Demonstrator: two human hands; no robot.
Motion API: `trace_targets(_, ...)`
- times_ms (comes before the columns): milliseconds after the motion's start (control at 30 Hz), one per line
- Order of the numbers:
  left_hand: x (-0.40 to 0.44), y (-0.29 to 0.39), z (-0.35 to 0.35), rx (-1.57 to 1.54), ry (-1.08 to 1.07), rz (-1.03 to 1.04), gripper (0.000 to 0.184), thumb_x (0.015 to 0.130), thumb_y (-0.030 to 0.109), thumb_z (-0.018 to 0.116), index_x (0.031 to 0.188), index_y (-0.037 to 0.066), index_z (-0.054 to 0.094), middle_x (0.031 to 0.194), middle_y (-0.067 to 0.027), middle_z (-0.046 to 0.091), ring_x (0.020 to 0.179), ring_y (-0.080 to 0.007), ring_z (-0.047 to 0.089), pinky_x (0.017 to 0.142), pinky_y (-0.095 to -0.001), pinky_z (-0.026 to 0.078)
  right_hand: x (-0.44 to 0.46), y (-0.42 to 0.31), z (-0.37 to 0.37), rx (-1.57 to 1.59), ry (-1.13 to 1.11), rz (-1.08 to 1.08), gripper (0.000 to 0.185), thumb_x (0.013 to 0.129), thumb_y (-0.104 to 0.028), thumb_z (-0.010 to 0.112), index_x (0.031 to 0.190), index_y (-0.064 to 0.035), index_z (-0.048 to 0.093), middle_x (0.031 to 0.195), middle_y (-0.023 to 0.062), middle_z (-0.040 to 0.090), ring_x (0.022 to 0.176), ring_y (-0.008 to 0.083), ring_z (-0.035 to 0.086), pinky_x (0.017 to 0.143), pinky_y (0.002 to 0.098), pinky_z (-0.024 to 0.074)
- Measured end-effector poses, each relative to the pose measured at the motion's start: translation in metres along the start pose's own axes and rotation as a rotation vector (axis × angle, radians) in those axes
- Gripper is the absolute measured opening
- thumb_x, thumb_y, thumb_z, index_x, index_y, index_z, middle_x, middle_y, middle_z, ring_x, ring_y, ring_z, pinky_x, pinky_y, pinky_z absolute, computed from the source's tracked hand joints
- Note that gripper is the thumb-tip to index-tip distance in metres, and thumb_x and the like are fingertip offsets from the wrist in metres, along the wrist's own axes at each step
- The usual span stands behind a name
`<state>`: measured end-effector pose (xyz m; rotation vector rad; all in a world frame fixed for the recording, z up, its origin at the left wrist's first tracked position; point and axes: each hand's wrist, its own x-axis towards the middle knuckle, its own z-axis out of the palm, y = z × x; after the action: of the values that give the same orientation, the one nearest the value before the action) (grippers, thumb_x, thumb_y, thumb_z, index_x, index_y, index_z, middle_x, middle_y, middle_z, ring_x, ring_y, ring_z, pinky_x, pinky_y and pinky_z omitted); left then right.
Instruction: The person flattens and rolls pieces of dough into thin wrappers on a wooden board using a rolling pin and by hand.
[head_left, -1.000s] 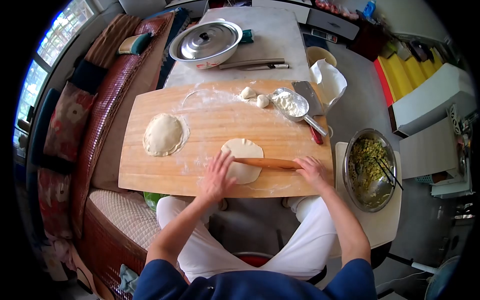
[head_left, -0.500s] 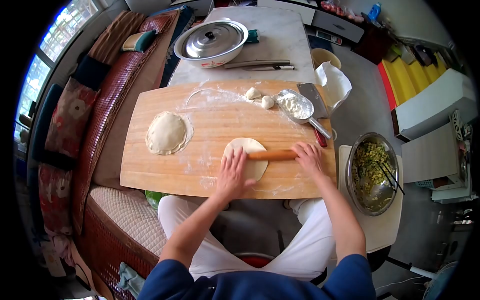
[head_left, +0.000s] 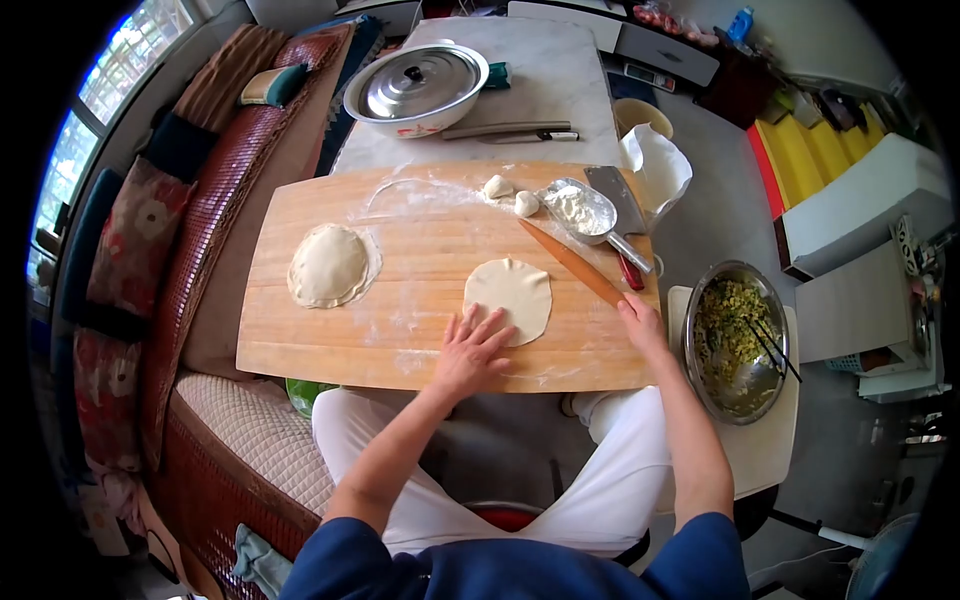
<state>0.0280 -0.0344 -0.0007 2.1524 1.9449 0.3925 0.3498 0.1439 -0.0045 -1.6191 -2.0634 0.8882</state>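
On the floured wooden board [head_left: 420,240] lies a flat round of dough [head_left: 512,300]. My left hand [head_left: 472,352] is at its lower left edge, fingers spread, the fingertips touching or just over the dough. The near end of the wooden rolling pin [head_left: 570,262] is gripped in my right hand [head_left: 640,322]; the pin points up and left, to the right of the dough. A domed, filled dough piece [head_left: 330,265] rests at the board's left. Two small dough lumps [head_left: 497,187] sit near the back edge, beside a metal scoop of flour [head_left: 582,211].
A cleaver [head_left: 618,195] lies by the scoop. Behind the board are a lidded basin [head_left: 415,88] and a long knife [head_left: 510,128]. At the right stands a steel bowl of chopped filling [head_left: 735,340] with chopsticks, near an open white bag [head_left: 658,165].
The rolling pin has come off the dough and swung to a diagonal on the right, held only by my right hand. My left hand has left the pin; the dough now lies uncovered by it.
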Motion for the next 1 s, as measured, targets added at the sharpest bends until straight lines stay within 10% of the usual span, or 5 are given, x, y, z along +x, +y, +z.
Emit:
trace_targets(167,-0.012,-0.044,-0.018,-0.236,0.186,-0.019,0.028,0.089,0.026,0.065,0.114,0.012,0.062,0.136,-0.0051,0.057,0.137,-0.0326,0.047,0.116,-0.0592,0.026,-0.024,-0.005,-0.007,-0.056,0.022,-0.008,0.040,0.098,-0.036,0.058,0.127,-0.0098,0.064,0.113,0.0178,0.070,0.106,0.0382,0.066,0.089,0.0437,0.0521)
trace_targets(367,0.003,-0.016,-0.018,-0.277,0.449,-0.227,0.057,0.087,0.029,0.068,0.137,0.007,0.051,0.150,-0.0104,0.044,0.145,-0.0351,0.034,0.118,-0.0524,0.026,-0.040,-0.045,0.002,-0.084,-0.036,-0.421,0.032,0.087,-0.022,0.072,0.116,-0.0104,0.067,0.105,0.0114,0.069,0.096,0.0320,0.067,0.081,0.0424,0.0519)
trace_targets(733,0.096,-0.053,-0.009,0.051,0.039,-0.278,0.085,0.090,0.052,0.062,0.155,0.008,0.030,0.164,-0.0063,0.025,0.151,-0.0376,0.021,0.120,-0.0557,0.021,0.046,-0.044,0.057,-0.459,0.131,-0.537,0.047,0.083,-0.029,0.076,0.125,-0.0143,0.060,0.115,0.0071,0.063,0.111,0.0280,0.058,0.091,0.0433,0.0447)
trace_targets(900,0.089,-0.069,-0.014,-0.254,0.382,-0.401,0.062,0.075,0.010,0.079,0.131,0.001,0.053,0.131,-0.0219,0.052,0.119,-0.0396,0.047,0.104,-0.0505,0.039,0.016,-0.037,0.063,-0.010,0.218,-0.303,0.042,0.090,-0.026,0.069,0.127,-0.0085,0.059,0.113,0.0136,0.066,0.104,0.0366,0.063,0.086,0.0457,0.0501)
trace_targets(1000,0.068,-0.063,-0.023,-0.168,0.226,-0.461,0.055,0.073,0.011,0.079,0.121,-0.001,0.057,0.128,-0.0237,0.052,0.116,-0.0402,0.050,0.099,-0.0480,0.044,-0.003,-0.029,0.080,-0.091,0.422,-0.359,0.038,0.094,-0.024,0.066,0.126,-0.0047,0.059,0.111,0.0165,0.067,0.100,0.0394,0.063,0.083,0.0470,0.0513)
